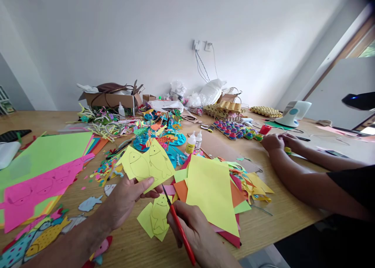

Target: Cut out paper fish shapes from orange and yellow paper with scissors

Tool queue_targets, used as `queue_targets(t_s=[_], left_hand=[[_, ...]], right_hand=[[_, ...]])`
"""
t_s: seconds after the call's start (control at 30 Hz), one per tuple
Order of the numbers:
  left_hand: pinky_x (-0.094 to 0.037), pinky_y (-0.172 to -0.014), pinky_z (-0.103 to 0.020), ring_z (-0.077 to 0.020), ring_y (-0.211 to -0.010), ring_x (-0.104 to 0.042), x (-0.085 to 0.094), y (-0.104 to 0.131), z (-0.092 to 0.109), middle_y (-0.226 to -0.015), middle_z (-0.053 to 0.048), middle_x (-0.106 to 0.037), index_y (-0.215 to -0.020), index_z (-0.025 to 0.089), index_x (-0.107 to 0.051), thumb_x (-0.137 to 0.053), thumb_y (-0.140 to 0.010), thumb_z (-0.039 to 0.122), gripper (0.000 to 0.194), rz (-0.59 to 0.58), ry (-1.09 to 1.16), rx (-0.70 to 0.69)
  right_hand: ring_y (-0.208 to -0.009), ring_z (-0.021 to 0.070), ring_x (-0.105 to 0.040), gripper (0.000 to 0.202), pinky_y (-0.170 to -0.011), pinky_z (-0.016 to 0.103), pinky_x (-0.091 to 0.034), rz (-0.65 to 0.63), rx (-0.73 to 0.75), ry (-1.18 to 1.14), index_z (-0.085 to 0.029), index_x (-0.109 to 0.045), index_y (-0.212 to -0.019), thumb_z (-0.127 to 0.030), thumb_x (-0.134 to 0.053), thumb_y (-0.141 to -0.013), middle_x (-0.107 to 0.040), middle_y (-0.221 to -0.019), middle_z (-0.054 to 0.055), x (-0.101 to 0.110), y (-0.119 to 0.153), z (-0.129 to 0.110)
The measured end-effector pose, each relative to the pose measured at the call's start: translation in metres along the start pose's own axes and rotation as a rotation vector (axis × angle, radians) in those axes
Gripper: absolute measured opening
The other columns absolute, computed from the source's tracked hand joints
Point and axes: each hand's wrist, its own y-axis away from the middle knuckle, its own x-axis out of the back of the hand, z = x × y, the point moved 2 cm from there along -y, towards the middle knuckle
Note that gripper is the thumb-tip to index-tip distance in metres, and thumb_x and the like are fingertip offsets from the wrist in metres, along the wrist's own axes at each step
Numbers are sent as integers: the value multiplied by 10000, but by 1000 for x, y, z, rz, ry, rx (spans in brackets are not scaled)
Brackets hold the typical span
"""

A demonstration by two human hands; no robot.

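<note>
Between the thumb and fingers of my left hand [129,199] is a sheet of yellow paper [140,162] with fish outlines drawn on it. My right hand [191,225] grips red-handled scissors [181,231], their dark blades pointing up toward the paper's lower edge. Under the hands lies a smaller yellow piece with a drawn fish [159,215]. Cut-out paper fish, among them an orange spotted one [47,236] and a pale blue one [90,203], lie around my left forearm. A stack of coloured paper with a yellow sheet [209,190] on top is beside my right hand.
Another person's hands [275,143] work at the right near painted egg cartons [234,130]. Two glue bottles [191,142] stand mid-table. Green paper [43,154] and a pink sheet with drawings [43,190] lie left. A cardboard box [113,100] stands by the wall.
</note>
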Motion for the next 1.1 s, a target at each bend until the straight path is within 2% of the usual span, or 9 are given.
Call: queue_targets(t_s=[0.27, 0.47, 0.67, 0.77, 0.9, 1.1], left_hand=[[-543, -669, -305, -185, -722, -651, -6, 4, 1, -820, -35, -729, -877, 180, -693, -650, -738, 260, 166, -33, 18, 56], [-542, -675, -308, -187, -721, -646, -5, 5, -3, -803, -35, -728, -885, 178, -691, -663, -731, 269, 181, -61, 44, 74], [-526, -672, -298, -177, -703, -636, -6, 5, -1, -765, -44, -721, -851, 167, -687, -659, -731, 293, 176, -83, 41, 94], [-499, -597, -272, -162, -633, -605, -6, 5, 1, -678, -34, -687, -786, 153, -665, -675, -704, 318, 185, -87, -2, 101], [-408, -473, -218, -117, -515, -504, -6, 5, 1, -538, 17, -576, -718, 155, -611, -650, -724, 338, 188, -149, -73, 68], [-371, -445, -197, -93, -477, -453, -4, 7, -1, -550, 35, -541, -683, 167, -576, -637, -743, 320, 175, -176, -105, 66]], right_hand=[[-515, 103, -358, 311, -470, 215, -252, 7, 17, -59, -195, -389, -600, -321, -401, -884, -392, -539, -42, -1, -1, -2], [-522, 97, -325, 291, -463, 211, -234, 8, -10, -73, -193, -380, -610, -297, -400, -881, -348, -554, -45, -2, -2, -1], [-527, 92, -308, 344, -465, 206, -242, 1, 66, -52, -192, -370, -630, -393, -374, -910, -371, -574, -40, 0, -1, 3], [-519, 92, -306, 361, -457, 205, -240, 8, 70, -24, -192, -366, -618, -408, -372, -908, -365, -561, -40, 1, 0, 4], [-519, 96, -323, 341, -459, 205, -250, 3, 56, -38, -192, -382, -617, -385, -384, -899, -366, -559, -39, 1, 0, 2], [-519, 99, -330, 334, -463, 206, -256, -16, 60, -78, -193, -397, -625, -376, -375, -904, -367, -558, -38, 1, -1, 1]])
